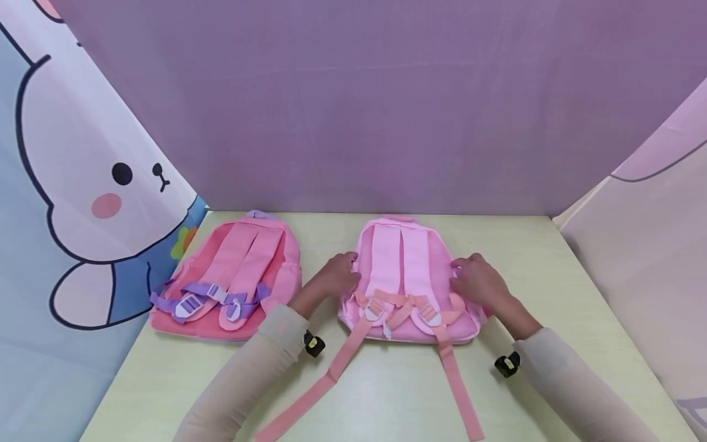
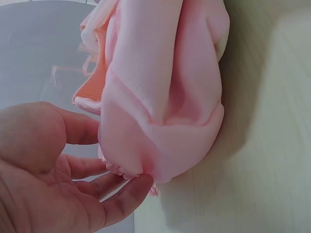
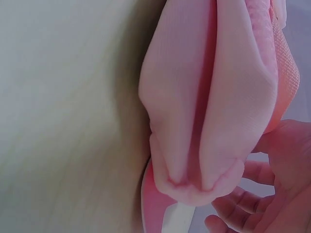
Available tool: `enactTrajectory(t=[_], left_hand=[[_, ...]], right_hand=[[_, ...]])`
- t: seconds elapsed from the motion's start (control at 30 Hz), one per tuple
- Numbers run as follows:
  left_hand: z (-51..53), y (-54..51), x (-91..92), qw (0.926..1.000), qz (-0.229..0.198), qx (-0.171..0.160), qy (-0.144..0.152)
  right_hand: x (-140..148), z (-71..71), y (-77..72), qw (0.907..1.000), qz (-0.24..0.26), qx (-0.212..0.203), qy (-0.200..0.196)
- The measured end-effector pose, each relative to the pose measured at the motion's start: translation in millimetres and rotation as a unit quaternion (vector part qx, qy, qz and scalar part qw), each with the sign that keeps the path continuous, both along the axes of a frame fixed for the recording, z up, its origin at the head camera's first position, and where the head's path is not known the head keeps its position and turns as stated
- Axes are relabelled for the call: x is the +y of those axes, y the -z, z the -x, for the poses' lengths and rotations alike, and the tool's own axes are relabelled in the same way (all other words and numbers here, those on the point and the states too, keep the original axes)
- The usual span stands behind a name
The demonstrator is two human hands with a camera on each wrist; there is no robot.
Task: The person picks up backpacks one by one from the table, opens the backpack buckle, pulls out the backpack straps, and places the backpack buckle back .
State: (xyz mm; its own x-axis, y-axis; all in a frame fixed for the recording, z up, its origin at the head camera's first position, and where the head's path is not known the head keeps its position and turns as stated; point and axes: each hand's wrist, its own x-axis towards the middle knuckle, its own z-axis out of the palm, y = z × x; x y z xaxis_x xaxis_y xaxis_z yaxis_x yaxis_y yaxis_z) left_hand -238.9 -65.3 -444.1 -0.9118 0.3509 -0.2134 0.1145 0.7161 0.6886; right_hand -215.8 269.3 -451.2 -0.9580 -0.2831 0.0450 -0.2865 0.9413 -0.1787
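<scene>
A light pink backpack (image 1: 386,258) lies on the table with its shoulder straps facing up. Two orange strap ends (image 1: 457,393) trail from its buckles toward the front edge. At the bag's left side my left hand (image 1: 338,274) grips the edge; in the left wrist view, thumb and fingers (image 2: 127,199) pinch the gathered fabric near the side pocket (image 2: 180,141). My right hand (image 1: 479,281) holds the opposite side, its thumb and curled fingers (image 3: 243,199) against the fabric beside the other pocket (image 3: 194,194). The bag's front is hidden beneath it.
Left of the held bag lies a darker pink backpack (image 1: 237,276) with purple straps, also strap side up. A purple cloth wall (image 1: 375,110) rises behind the table (image 1: 530,264). Printed cloth (image 1: 83,202) with a cartoon rabbit hangs at the left.
</scene>
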Motion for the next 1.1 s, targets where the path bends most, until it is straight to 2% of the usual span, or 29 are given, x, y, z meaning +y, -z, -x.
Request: enactTrajectory(t=[0.13, 0.33, 0.6, 0.9, 1.1], left_hand=[[0.7, -0.8, 8.6, 0.9999, -0.007, 0.004, 0.007], [3.6, -1.3, 24.0, 0.9999, 0.008, 0.003, 0.012], [7.9, 5.7, 40.8, 0.9995, 0.001, 0.006, 0.030], [5.7, 11.4, 71.1, 0.9983, -0.039, -0.032, 0.031], [5.5, 13.4, 86.9, 0.9972, -0.048, -0.032, 0.048]], right_hand=[[9.1, -0.7, -0.2, 1.0000, -0.003, -0.002, 0.000], [23.4, -0.2, -1.2, 0.9997, -0.024, -0.001, -0.003], [38.8, -1.7, -2.2, 0.9985, 0.008, -0.031, 0.045], [70.1, -1.6, -5.6, 0.9957, 0.026, -0.040, 0.079], [88.4, -0.8, -5.3, 0.9906, 0.042, -0.064, 0.113]])
